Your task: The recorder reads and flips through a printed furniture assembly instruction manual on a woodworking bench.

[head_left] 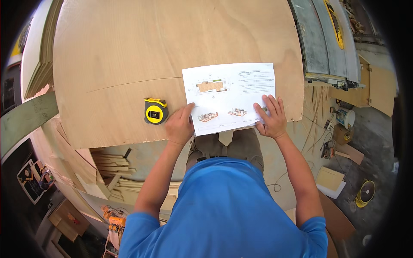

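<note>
A white printed sheet of paper with a coloured floor plan and small drawings of buildings lies near the front edge of a wooden panel. My left hand is at the sheet's left edge, its fingers bent and closed on the margin; part of them is hidden. On the lower right of the sheet rests my right hand, fingers stretched and spread over the paper, thumb near the bottom edge. A yellow and black tape measure sits on the panel, left of my left hand and apart from it.
A grey metal machine table with a yellow strip stands at the right. Stacked boards rise on the left, and wood offcuts lie below the panel. On the floor at right are a white bucket, cords and a yellow round item.
</note>
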Demonstrator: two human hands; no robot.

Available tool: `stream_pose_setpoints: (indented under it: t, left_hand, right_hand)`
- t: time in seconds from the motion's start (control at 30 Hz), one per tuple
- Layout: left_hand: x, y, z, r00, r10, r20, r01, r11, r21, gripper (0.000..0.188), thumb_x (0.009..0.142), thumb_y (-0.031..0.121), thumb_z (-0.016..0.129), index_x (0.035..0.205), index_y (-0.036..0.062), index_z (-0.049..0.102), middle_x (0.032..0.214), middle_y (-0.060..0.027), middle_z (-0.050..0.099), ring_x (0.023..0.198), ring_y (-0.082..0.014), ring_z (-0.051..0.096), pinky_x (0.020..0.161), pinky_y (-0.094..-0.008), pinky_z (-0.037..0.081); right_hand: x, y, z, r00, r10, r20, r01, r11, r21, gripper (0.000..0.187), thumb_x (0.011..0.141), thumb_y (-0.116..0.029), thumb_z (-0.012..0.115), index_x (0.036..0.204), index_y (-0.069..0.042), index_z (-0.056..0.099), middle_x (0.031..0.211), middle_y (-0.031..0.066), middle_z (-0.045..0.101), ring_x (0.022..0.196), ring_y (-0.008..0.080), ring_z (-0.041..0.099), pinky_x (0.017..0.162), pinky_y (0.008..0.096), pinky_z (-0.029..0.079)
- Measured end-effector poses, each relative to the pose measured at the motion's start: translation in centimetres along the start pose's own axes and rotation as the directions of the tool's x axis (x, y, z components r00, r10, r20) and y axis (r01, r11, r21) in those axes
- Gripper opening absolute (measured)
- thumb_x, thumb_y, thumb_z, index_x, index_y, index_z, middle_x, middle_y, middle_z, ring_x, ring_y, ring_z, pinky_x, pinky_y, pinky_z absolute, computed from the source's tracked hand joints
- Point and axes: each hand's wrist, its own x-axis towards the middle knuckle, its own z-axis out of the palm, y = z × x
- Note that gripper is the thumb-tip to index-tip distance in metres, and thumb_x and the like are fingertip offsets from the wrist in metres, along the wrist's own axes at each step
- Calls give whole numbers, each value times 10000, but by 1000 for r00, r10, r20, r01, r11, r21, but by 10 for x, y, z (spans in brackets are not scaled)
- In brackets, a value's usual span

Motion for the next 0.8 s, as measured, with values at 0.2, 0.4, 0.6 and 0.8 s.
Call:
stream_pose_setpoints:
  t: [0.2,0.4,0.6,0.8]
  left_hand:
    - [-4,-6,-1,1000,7,1,-7,1000,13,418,759,71,696,1167,155,726,789,-30,639,664,-216,635,575,-333,507]
    - [-5,-7,-1,991,-41,127,33,997,63,399,776,56,724,1170,116,718,895,-76,731,709,-245,685,606,-337,531]
    - [0,-5,-1,1000,3,27,-4,1000,20,418,758,104,707,1174,145,717,794,-36,626,659,-223,626,579,-339,507]
    - [-2,-6,1,999,6,54,-8,999,34,436,755,93,703,1188,137,707,820,-40,639,675,-225,631,587,-340,510]
  right_hand:
    - [1,-4,3,1000,-12,4,12,1000,-18,540,882,-437,576,1369,-228,686,1516,170,516,1418,377,464,1215,605,274]
    - [-1,-3,4,1000,-12,20,13,999,-48,526,917,-471,539,1368,-244,686,1514,174,512,1418,366,461,1219,595,271]
    - [1,-1,6,1000,-13,-15,12,999,-41,519,933,-485,529,1365,-246,688,1517,171,507,1424,354,459,1228,579,264]
    - [1,-1,7,1000,-16,-21,16,999,-35,521,926,-485,533,1362,-246,691,1515,174,509,1421,360,462,1218,586,274]
